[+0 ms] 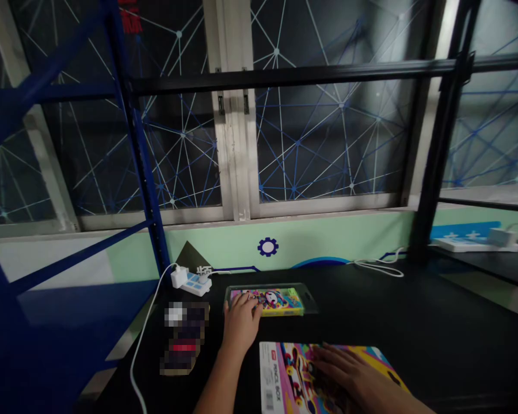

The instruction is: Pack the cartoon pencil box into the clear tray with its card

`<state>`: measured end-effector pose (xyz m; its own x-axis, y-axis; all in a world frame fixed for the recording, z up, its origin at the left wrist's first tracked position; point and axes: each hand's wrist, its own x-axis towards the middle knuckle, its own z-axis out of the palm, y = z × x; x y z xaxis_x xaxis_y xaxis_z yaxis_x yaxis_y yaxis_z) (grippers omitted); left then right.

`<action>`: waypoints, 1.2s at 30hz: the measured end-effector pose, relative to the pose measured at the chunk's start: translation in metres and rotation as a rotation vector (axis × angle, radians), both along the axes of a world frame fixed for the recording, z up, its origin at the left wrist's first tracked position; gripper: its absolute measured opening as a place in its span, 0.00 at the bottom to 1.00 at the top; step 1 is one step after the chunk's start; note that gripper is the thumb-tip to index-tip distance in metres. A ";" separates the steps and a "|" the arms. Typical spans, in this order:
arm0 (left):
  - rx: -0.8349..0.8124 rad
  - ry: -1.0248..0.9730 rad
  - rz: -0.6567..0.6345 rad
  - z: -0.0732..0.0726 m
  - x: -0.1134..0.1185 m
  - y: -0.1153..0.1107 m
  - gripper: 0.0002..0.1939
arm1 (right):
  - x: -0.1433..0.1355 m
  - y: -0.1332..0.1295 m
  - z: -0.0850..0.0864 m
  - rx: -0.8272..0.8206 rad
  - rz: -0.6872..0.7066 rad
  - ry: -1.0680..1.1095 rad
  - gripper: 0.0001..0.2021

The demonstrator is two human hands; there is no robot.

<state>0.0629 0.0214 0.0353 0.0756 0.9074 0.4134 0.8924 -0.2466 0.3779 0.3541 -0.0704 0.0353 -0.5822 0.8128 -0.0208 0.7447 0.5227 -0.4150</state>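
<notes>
My left hand [242, 321] rests on the left end of a small colourful box [280, 301], its fingers spread a little over the top. That box lies in a clear plastic tray or sleeve [309, 302] on the black table. Nearer the front edge lies a larger, brightly printed flat package [274, 376] with "PENCIL BOX" on its white left strip. Across its top my right hand [345, 371] lies flat, fingers stretched out to the left. Neither hand is wrapped round anything.
A pixelated object [185, 339] lies left of my left arm. Behind it is a white power strip [194, 283] with a plugged-in charger and a cable [144, 339] running to the front. A loose white cable [380, 267] lies near the wall. Metal frame posts [442, 132] flank the table.
</notes>
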 end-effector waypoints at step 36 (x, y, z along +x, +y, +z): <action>-0.031 0.005 -0.039 0.003 -0.005 -0.001 0.22 | 0.130 0.124 0.016 0.899 -0.029 -0.419 0.38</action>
